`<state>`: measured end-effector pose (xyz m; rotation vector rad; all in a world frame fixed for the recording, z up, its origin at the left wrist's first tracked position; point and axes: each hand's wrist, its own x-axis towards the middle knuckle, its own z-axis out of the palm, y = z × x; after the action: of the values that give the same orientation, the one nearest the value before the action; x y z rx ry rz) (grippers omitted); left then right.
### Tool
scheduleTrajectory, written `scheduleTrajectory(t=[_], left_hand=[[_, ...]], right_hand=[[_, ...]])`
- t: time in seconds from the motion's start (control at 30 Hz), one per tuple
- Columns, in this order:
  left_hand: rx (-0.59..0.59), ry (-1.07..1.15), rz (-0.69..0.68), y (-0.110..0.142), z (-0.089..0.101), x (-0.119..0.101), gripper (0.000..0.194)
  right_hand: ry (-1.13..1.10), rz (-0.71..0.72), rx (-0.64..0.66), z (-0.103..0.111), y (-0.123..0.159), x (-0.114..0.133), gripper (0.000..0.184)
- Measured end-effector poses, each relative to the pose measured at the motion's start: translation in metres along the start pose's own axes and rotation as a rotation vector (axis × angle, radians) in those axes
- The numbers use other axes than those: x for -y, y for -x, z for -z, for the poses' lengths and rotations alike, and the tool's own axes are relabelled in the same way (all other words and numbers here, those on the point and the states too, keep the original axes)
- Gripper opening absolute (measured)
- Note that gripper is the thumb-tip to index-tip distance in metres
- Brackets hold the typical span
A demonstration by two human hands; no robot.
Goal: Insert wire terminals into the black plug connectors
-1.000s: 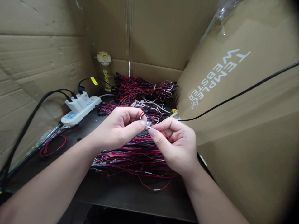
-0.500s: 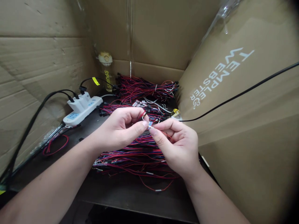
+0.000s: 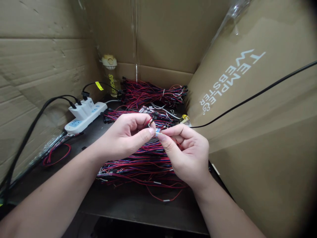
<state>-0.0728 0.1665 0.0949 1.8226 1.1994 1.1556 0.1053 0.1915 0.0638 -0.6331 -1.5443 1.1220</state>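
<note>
Where cardboard (image 3: 163, 36) surrounds, dark table (image 3: 138, 206), wires (image 3: 148, 165)

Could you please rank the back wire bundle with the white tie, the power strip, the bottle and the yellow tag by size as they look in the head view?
1. Back wire bundle
2. Power strip and bottle: too close in area to rank
3. Yellow tag
</note>
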Motion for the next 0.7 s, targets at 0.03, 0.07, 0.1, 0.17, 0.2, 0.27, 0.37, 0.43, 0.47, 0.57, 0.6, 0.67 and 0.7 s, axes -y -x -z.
scheduleTrajectory(t=[0.03, 0.07, 0.1, 0.17, 0.2, 0.27, 0.37, 0.43, 0.47, 0.57, 0.6, 0.67, 0.7], left_hand=[[-0.003, -0.006, 0.000, 0.0003, -0.0001, 0.0004, 0.019], [-0.005, -0.010, -0.001, 0.0005, -0.0001, 0.0009, 0.019], [-0.007, -0.015, -0.004, 0.0005, 0.0000, 0.0013, 0.019], [-0.013, -0.023, -0.012, 0.0004, 0.0004, 0.0018, 0.019], [-0.017, -0.024, -0.018, 0.0002, 0.0008, 0.0019, 0.019], [-0.020, -0.025, -0.029, -0.0001, 0.0014, 0.0018, 0.019], [-0.027, -0.031, -0.045, -0.0002, 0.0014, 0.0016, 0.019], [-0.028, -0.044, -0.050, 0.0002, 0.0005, 0.0020, 0.019], [-0.025, -0.056, -0.052, 0.0005, -0.0001, 0.0024, 0.019], [-0.004, -0.108, -0.065, 0.0017, -0.0020, 0.0038, 0.020], [-0.001, -0.123, -0.072, 0.0020, -0.0024, 0.0042, 0.020], [0.006, -0.143, -0.079, 0.0026, -0.0026, 0.0047, 0.020], [0.008, -0.148, -0.079, 0.0027, -0.0024, 0.0049, 0.020]], right_hand=[[0.002, -0.003, -0.001, 0.0001, -0.0001, -0.0002, 0.012], [0.002, -0.005, 0.000, 0.0002, -0.0003, -0.0004, 0.012], [-0.001, -0.006, 0.001, 0.0002, -0.0005, -0.0005, 0.012], [-0.006, -0.011, 0.011, 0.0001, -0.0012, -0.0006, 0.012], [-0.006, -0.016, 0.021, 0.0000, -0.0016, -0.0006, 0.013], [-0.003, -0.025, 0.055, 0.0000, -0.0025, -0.0005, 0.013], [0.012, -0.038, 0.104, 0.0011, -0.0033, 0.0002, 0.013], [0.037, -0.051, 0.125, 0.0025, -0.0032, 0.0007, 0.013], [0.053, -0.053, 0.134, 0.0035, -0.0032, 0.0009, 0.012], [0.093, -0.005, 0.166, 0.0062, -0.0040, 0.0015, 0.011], [0.091, 0.026, 0.176, 0.0069, -0.0045, 0.0017, 0.011], [0.070, 0.075, 0.196, 0.0080, -0.0055, 0.0024, 0.013], [0.059, 0.083, 0.204, 0.0082, -0.0058, 0.0030, 0.014]])
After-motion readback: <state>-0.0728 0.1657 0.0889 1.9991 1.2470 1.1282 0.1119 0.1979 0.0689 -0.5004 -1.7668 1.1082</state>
